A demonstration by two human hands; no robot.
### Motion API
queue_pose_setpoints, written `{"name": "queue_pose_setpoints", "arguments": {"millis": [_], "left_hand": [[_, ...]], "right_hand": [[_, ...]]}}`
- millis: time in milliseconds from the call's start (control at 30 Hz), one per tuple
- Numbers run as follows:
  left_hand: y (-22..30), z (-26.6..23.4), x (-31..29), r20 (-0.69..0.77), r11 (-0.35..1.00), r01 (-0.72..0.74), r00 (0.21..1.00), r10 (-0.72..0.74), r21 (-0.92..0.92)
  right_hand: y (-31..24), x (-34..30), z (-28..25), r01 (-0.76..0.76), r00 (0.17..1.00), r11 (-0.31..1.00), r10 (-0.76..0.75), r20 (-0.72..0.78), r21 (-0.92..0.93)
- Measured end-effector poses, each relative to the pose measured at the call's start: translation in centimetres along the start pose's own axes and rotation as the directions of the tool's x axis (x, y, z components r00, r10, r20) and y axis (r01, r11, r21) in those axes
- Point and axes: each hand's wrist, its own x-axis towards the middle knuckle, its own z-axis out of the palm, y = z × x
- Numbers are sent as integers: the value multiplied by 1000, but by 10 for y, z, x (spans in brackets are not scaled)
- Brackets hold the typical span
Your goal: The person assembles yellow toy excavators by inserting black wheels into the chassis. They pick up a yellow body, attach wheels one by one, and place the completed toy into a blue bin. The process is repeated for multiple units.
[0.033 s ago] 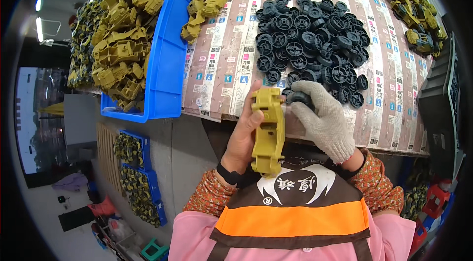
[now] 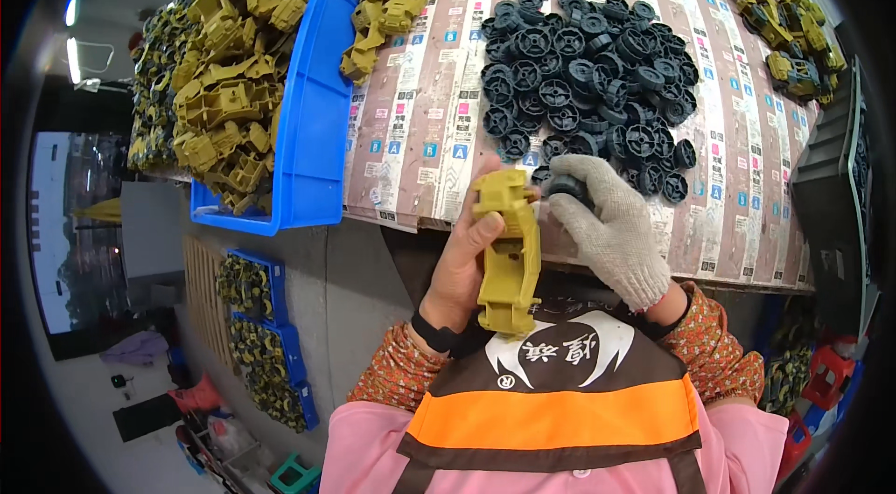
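Observation:
A yellow plastic toy car body (image 2: 510, 256) is upright in my bare left hand (image 2: 457, 261), thumb pressed across its side and fingers behind it. Close to its upper right edge, my right hand (image 2: 611, 228), in a pale knit glove, pinches a black toy wheel (image 2: 569, 187) between thumb and fingers. The wheel is partly hidden by the glove; whether it touches the body I cannot tell. Just beyond both hands lies a heap of black toy wheels (image 2: 583, 74) on the table.
Sheets printed in stripes cover the table (image 2: 401, 167). At left, a blue bin (image 2: 313, 111) holds many yellow car bodies (image 2: 229, 102). More yellow bodies with wheels (image 2: 793, 37) lie at the far right, beside a dark grey crate (image 2: 835, 167). Blue trays (image 2: 280, 307) stand low at left.
The yellow car body has turned a little in my left hand, showing more of its hollow side. The right hand with the wheel stays almost in place.

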Motion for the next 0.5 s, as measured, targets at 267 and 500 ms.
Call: {"name": "queue_pose_setpoints", "arguments": {"millis": [267, 500], "left_hand": [[-12, 5, -3, 60, 995, 92, 994, -94, 38], [-19, 8, 0, 33, 989, -8, 999, 3, 145]], "right_hand": [[4, -8, 3, 56, 998, 998, -57, -22, -16], [4, -11, 2, -18, 999, 998, 16, 37, 66]]}}
